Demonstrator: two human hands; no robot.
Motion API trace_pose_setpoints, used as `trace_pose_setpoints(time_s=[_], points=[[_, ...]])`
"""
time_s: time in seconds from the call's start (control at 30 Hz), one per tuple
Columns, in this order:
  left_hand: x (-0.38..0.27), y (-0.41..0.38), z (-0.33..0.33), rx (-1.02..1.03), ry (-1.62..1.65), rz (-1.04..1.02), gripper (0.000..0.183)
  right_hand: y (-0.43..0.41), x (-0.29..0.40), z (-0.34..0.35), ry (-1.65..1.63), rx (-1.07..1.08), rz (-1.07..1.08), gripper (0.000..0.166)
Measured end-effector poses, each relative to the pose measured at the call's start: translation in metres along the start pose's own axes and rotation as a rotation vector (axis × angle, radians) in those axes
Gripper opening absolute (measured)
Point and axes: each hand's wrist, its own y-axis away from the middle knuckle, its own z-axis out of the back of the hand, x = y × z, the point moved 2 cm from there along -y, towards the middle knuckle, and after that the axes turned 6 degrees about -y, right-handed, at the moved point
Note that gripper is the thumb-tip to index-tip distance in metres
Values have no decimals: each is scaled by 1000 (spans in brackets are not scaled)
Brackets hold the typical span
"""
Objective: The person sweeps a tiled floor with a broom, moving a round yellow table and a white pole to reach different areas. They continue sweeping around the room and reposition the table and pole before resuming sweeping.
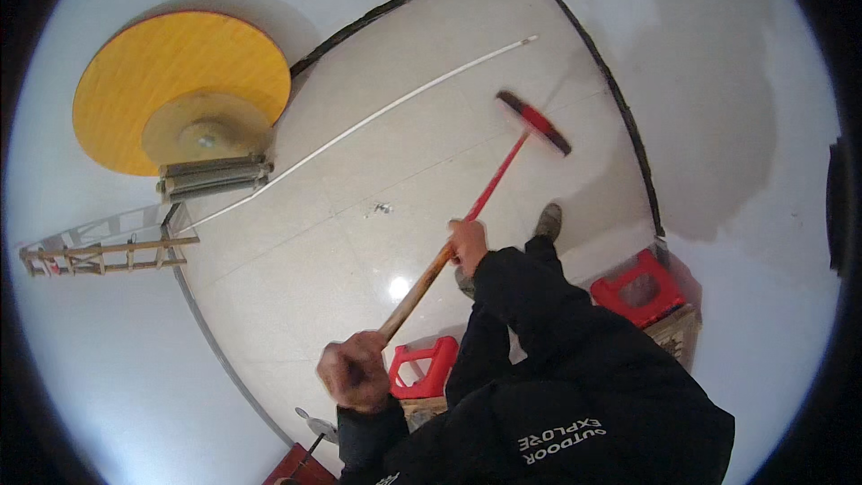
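Note:
A push broom (535, 122) with a red head and dark bristles reaches up and to the right from my hands, its head at the tiled floor. My left hand (353, 372) is closed round the top end of its wooden handle (414, 296). Farther down, my right hand (467, 244) grips the handle near where its red section starts. A small patch of debris (382, 207) lies on the floor to the left of the handle. The bristle tips' contact with the floor cannot be made out.
A long white pole (390, 106) lies across the floor. At the left are a round yellow tabletop (182, 74), folded dark metal legs (214, 175) and a wooden ladder (108, 250). Red plastic stools (441, 367) (640, 288) stand beside my legs. Dark skirting (630, 121) edges the white walls.

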Motion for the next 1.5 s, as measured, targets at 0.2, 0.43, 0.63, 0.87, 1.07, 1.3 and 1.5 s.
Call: trace_pose_setpoints(time_s=[0.2,0.43,0.63,0.87,1.07,1.3,1.5], points=[[-39,24,146,-242,-33,-150,39,77,-122,-132,78,217,-202,28],[-88,57,207,-50,-47,-343,31,136,-199,-206,-43,402,-487,20],[-115,96,222,40,-18,-432,34,182,-198,-185,-7,421,-441,20],[-93,136,210,294,174,-216,36,198,-189,-37,-176,304,-273,24],[-16,149,141,296,406,129,37,180,-180,94,-174,-167,-238,19],[39,161,144,261,493,270,32,135,-236,128,-36,30,-177,21],[34,136,274,93,384,100,28,136,-298,-22,51,-17,-299,21]])
